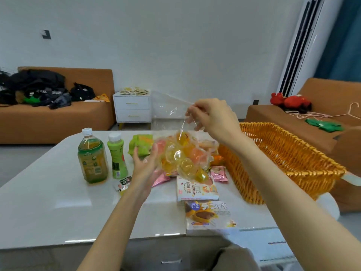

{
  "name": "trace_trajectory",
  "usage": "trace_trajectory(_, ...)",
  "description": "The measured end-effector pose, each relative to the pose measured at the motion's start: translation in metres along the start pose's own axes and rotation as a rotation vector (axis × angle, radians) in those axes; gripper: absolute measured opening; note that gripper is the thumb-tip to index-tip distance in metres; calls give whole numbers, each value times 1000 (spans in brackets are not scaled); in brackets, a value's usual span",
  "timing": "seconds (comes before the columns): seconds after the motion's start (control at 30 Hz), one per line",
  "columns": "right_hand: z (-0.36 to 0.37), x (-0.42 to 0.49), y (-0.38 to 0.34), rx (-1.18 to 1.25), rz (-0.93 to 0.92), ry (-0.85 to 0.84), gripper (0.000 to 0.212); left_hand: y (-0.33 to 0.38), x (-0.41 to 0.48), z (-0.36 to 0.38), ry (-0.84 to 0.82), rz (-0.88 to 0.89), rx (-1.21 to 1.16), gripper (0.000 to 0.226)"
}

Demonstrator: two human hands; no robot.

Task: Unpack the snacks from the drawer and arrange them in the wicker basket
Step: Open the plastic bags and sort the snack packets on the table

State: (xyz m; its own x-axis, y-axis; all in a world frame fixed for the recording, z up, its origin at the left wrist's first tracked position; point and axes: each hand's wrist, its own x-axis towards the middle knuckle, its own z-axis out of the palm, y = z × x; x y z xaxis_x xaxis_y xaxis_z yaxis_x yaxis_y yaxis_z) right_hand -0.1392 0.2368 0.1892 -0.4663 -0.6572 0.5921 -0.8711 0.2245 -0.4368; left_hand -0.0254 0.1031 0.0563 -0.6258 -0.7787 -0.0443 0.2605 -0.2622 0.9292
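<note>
A clear plastic bag of yellow and pink jelly cups (185, 159) hangs above the white table (48, 202). My right hand (211, 116) pinches the bag's twisted top and holds it up. My left hand (145, 165) has straight fingers and touches the bag's left side from below. The orange wicker basket (293, 153) stands tilted at the table's right edge, just right of my right forearm. Under the bag lie a green snack pack (140, 145), pink packets (219, 173) and two snack boxes (197, 189) (209, 216).
Two green drink bottles (91, 155) (117, 155) stand left of my hands, with a small dark packet (124, 182) at their feet. A drawer front (170, 259) shows below the table edge. Orange sofas with clothes flank a white nightstand (132, 108) behind.
</note>
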Motion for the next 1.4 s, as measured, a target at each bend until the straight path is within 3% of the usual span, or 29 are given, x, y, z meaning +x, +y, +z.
trace_trajectory(0.07, -21, 2, 4, 42, 34, 60, 27, 2, -3, 23, -81, -126, -151, 107)
trace_trajectory(0.2, -67, 1, 20, 143, 109, 124, 25, -8, -26, 78, -442, -382, -323, 93)
trace_trajectory(0.33, -110, -6, 35, 200, 191, 165, 23, -9, -53, 144, -623, -419, -467, 84)
trace_trajectory(0.53, -164, -26, 83, 205, 351, 226, 21, -2, -71, 215, -539, -314, -191, 86)
trace_trajectory(0.6, -179, -32, 101, 192, 435, 195, 20, -5, -65, 234, -486, -294, -85, 110)
trace_trajectory(0.67, -193, -37, 117, 173, 507, 118, 33, -13, -53, 251, -449, -295, -25, 135)
trace_trajectory(0.73, -203, -40, 130, 169, 567, 55, 45, -15, -49, 266, -409, -291, 15, 139)
trace_trajectory(0.9, -209, -43, 159, 244, 602, 71, 26, -34, -26, 291, -328, -315, 132, 146)
trace_trajectory(0.97, -209, -43, 172, 217, 588, 161, 22, -39, -13, 296, -373, -327, 245, 129)
trace_trajectory(1.03, -212, -41, 185, 189, 558, 233, 19, -38, -7, 300, -469, -285, 387, 85)
trace_trajectory(1.1, -216, -37, 198, 149, 522, 248, 18, -41, 6, 306, -557, -219, 523, 63)
trace_trajectory(1.2, -214, -36, 220, -8, 521, 194, 19, -60, 28, 312, -638, 49, 940, 43)
trace_trajectory(1.3, -211, -46, 250, -101, 594, 221, 20, -83, 47, 321, -854, 291, 1419, 45)
trace_trajectory(1.4, -206, -58, 278, -128, 631, 244, 22, -103, 54, 336, -1091, 356, 1866, 72)
